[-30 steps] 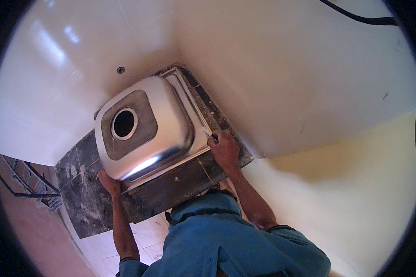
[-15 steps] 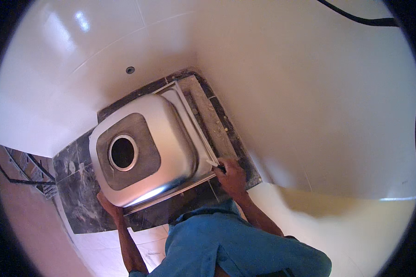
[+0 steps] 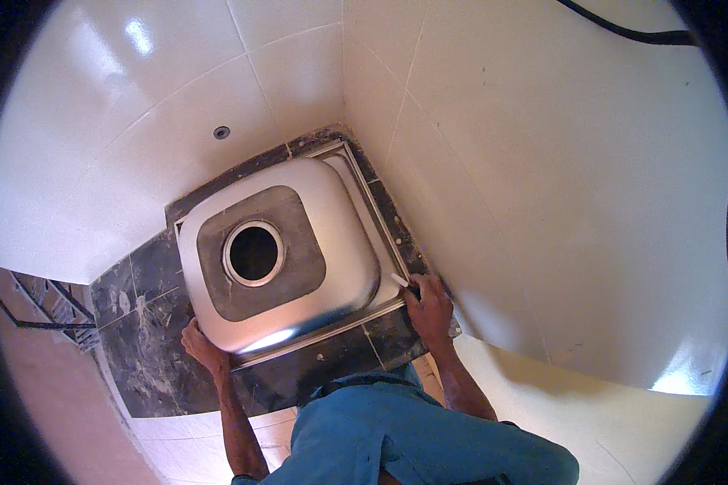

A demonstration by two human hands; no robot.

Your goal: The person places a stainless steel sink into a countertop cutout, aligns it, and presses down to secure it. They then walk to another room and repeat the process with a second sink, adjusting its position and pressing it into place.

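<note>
A stainless-steel sink [image 3: 352,234] lies upside down on the black tiled counter [image 3: 158,339], its bowl facing up and a round drain hole in the grey panel of its base. My left hand [image 3: 205,347] grips the sink's near left edge, with the fingertips partly hidden at the rim. At the near right corner of the sink, my right hand [image 3: 430,309] is closed. A thin white stick [image 3: 399,280] pokes out from its fingers; its kind is not clear. That hand lies against the sink's rim.
Glossy pale tiled walls [image 3: 493,202] meet in the corner behind and right of the counter. A small round wall fitting [image 3: 222,132] sits above it. Dark metal bars [image 3: 52,311] stand at the far left. A black cable [image 3: 631,34] hangs at the top right.
The sink has shifted right with both my hands on it. It now covers the rough pale strip that showed along the counter's right side.
</note>
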